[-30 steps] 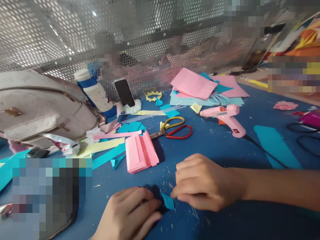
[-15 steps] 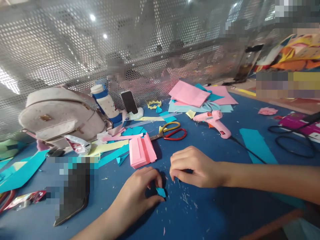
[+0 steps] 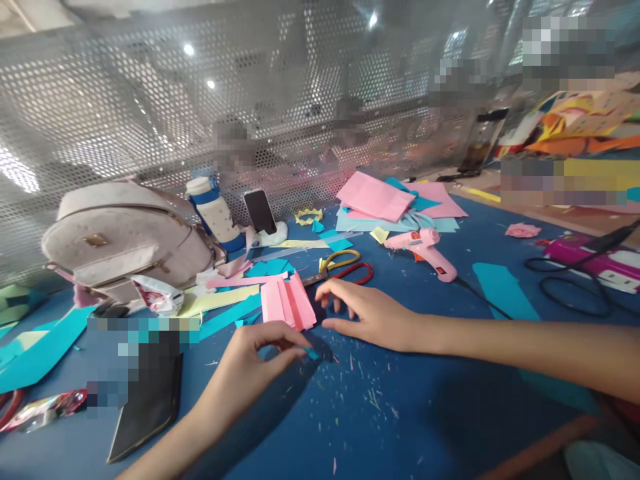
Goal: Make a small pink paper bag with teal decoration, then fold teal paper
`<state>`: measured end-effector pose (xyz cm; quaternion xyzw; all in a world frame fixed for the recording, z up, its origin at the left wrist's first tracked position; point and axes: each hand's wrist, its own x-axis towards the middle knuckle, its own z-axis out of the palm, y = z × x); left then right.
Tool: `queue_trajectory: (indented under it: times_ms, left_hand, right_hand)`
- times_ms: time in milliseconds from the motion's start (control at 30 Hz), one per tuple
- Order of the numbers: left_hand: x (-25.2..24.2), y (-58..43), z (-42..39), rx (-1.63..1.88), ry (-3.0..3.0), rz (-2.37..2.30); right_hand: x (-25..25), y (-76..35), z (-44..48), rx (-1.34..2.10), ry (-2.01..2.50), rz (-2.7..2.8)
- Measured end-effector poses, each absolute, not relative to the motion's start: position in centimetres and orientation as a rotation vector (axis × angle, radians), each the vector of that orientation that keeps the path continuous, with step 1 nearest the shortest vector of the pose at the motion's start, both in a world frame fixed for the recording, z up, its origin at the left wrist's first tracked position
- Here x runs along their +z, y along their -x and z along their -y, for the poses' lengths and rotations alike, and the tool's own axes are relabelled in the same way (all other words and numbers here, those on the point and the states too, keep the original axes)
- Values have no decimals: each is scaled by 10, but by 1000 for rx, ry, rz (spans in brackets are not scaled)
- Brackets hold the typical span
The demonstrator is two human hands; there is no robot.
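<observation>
Between the thumb and fingertips of my left hand is a small piece of blue paper, held just over the table. My right hand has its fingers curved and apart, with nothing visible in them. It hovers beside a folded pink paper piece, close to its right edge; I cannot tell whether they touch. Scissors with one yellow and one red handle lie behind my right hand, their blades partly hidden by the pink paper.
A pink glue gun lies at the right with its cord. Pink and blue paper sheets are piled behind it. At the left are a backpack, a bottle and a dark phone. Paper scraps litter the blue table.
My left hand has lifted slightly and moved left with the blue paper. My right hand has shifted left and up toward the pink paper and scissors, its fingers spreading.
</observation>
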<state>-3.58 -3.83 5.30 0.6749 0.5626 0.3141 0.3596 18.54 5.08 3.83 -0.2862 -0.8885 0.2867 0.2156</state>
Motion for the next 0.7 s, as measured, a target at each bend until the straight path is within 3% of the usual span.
queue_trajectory:
  times_ms: [200,700]
  left_hand:
    - [43,84,2,1111,-1539,-1543]
    - [37,84,2,1057,-1716,-1619]
  right_hand:
    - [34,-148,-67,666,991,2501]
    - [46,-138,-89,423,803,2428]
